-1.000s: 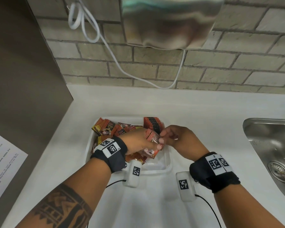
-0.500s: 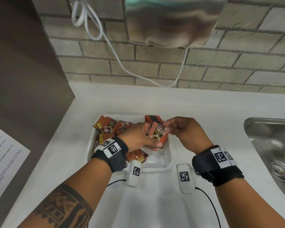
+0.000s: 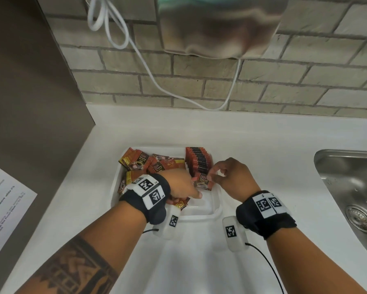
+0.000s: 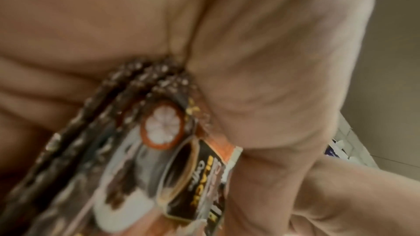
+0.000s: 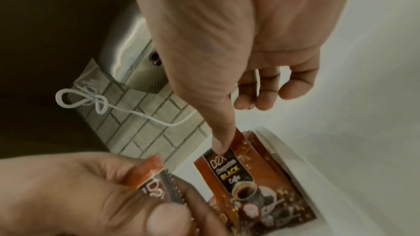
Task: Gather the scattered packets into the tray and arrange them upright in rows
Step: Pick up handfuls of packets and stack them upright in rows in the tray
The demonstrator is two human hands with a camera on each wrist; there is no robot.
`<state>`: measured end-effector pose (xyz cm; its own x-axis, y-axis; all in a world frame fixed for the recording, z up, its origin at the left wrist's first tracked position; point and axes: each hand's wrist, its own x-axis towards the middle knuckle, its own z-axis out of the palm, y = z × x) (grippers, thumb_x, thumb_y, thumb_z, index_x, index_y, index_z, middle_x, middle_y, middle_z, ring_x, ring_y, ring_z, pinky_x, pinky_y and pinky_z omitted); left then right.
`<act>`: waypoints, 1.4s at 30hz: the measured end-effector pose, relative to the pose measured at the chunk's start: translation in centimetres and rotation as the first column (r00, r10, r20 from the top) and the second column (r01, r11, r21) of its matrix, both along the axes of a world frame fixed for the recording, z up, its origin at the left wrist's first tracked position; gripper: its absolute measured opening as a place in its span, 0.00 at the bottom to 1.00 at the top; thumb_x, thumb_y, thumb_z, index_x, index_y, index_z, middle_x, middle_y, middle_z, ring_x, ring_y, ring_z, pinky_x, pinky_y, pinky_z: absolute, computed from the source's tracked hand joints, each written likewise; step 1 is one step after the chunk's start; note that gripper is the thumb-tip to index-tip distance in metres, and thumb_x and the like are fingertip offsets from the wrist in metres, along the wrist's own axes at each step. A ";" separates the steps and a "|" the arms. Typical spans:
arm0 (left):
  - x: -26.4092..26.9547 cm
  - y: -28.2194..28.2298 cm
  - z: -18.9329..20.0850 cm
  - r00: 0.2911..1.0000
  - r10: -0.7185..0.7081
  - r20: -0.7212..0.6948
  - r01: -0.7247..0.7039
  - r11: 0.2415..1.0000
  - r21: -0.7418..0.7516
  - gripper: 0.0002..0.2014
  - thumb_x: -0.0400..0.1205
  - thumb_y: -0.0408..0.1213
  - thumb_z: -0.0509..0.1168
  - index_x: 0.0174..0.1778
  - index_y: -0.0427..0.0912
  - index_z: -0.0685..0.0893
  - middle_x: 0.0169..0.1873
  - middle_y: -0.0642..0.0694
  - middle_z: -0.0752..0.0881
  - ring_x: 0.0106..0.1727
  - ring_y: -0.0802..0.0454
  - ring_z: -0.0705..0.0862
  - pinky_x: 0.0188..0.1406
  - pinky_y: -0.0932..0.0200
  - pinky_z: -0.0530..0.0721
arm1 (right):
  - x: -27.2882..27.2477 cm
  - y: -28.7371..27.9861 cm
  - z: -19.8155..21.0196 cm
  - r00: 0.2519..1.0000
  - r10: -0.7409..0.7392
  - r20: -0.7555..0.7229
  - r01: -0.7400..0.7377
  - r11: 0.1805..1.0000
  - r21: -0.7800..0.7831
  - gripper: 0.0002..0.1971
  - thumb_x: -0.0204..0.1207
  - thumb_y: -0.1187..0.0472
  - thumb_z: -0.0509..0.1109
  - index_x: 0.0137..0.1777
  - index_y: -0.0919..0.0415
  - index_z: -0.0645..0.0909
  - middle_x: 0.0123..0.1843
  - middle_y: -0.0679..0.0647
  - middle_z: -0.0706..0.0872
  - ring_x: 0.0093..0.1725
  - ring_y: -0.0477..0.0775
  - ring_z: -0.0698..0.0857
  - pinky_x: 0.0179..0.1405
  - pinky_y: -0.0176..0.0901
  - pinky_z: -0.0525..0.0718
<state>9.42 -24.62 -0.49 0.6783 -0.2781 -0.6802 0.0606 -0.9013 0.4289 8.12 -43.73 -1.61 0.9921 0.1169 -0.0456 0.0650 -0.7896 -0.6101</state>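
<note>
- Head view: a white tray [image 3: 217,205] sat on a white counter [image 3: 263,145] below a brick wall [image 3: 199,85]; loose coffee packets [image 3: 148,164] lay jumbled in the tray's left half; a row of upright packets [image 3: 197,162] stood at its far right; the left hand [image 3: 181,185] curled round a small bundle of packets [image 3: 179,203] over the tray; the right hand [image 3: 231,175] pinched the top of a single packet [image 3: 203,182] at the near end of the row; a steel sink [image 3: 352,194] lay to the right, a printed sheet [image 3: 2,211] to the left, and a white cable [image 3: 136,49] hung beneath a metal hand dryer [image 3: 218,28].
- Left wrist view: blurred; the left hand [image 4: 250,51] gripped several stacked packets [image 4: 141,150], thumb pressed against them.
- Right wrist view: the right hand [image 5: 227,42] held the top edge of the single packet [image 5: 245,182], thumb in front, the other fingers loosely curled behind; the packet leaned tilted against the tray's wall [image 5: 318,177]; the left hand [image 5: 79,195] clasped its bundle [image 5: 154,177] just beside it.
</note>
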 end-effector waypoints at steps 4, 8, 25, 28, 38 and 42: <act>0.2 -1.9 -1.1 0.995 -0.080 -0.057 0.081 0.996 0.021 0.25 0.82 0.56 0.69 0.54 0.33 0.89 0.43 0.37 0.92 0.33 0.45 0.83 0.38 0.55 0.85 | 0.4 0.3 -0.6 1.000 0.005 0.002 -0.004 1.000 -0.025 0.04 0.75 0.58 0.76 0.40 0.49 0.89 0.40 0.40 0.77 0.40 0.38 0.77 0.36 0.23 0.68; 0.4 -2.8 -1.4 0.993 -0.093 -0.071 0.097 0.994 0.045 0.25 0.84 0.55 0.68 0.53 0.31 0.89 0.33 0.41 0.86 0.32 0.45 0.82 0.37 0.56 0.83 | 0.7 0.3 -1.1 1.000 -0.017 -0.012 0.017 1.000 -0.015 0.04 0.75 0.61 0.75 0.41 0.52 0.90 0.38 0.40 0.76 0.38 0.35 0.77 0.34 0.23 0.69; 0.9 -3.2 -1.9 0.993 -0.081 -0.088 0.081 0.997 -0.002 0.19 0.85 0.53 0.68 0.39 0.39 0.81 0.27 0.49 0.82 0.26 0.51 0.79 0.35 0.57 0.81 | 1.1 0.1 -2.2 0.999 -0.032 -0.005 0.032 0.999 0.034 0.08 0.69 0.60 0.82 0.43 0.48 0.87 0.43 0.42 0.77 0.40 0.37 0.77 0.36 0.25 0.67; 0.9 -2.8 -2.1 0.992 -0.074 -0.107 0.072 0.997 -0.020 0.18 0.84 0.51 0.69 0.41 0.38 0.84 0.28 0.47 0.84 0.27 0.49 0.80 0.35 0.56 0.82 | 1.0 0.0 -2.2 0.999 -0.035 0.000 0.035 0.998 0.053 0.08 0.69 0.60 0.82 0.44 0.48 0.87 0.43 0.43 0.78 0.41 0.37 0.77 0.37 0.25 0.68; 1.6 0.7 -1.4 0.996 -0.081 0.033 0.086 0.969 -0.234 0.14 0.76 0.44 0.72 0.52 0.38 0.91 0.40 0.47 0.89 0.41 0.48 0.85 0.47 0.54 0.83 | -0.2 -0.3 -0.1 0.995 -0.046 0.086 0.019 0.956 0.291 0.04 0.74 0.57 0.79 0.45 0.48 0.87 0.42 0.43 0.88 0.44 0.37 0.83 0.43 0.24 0.76; 1.6 1.7 -1.1 0.992 0.129 0.004 -0.104 0.819 -0.564 0.11 0.76 0.45 0.80 0.49 0.43 0.92 0.41 0.51 0.92 0.43 0.53 0.89 0.58 0.52 0.87 | -0.5 -0.1 0.8 0.997 0.071 -0.040 -0.048 0.906 0.421 0.06 0.74 0.58 0.80 0.47 0.48 0.88 0.43 0.47 0.92 0.47 0.48 0.89 0.54 0.41 0.85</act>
<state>11.01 -22.87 -1.63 0.7534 -0.5202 -0.4023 0.1213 -0.4913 0.8625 7.66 -43.84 -0.83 0.9801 0.1957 -0.0323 0.0618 -0.4561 -0.8878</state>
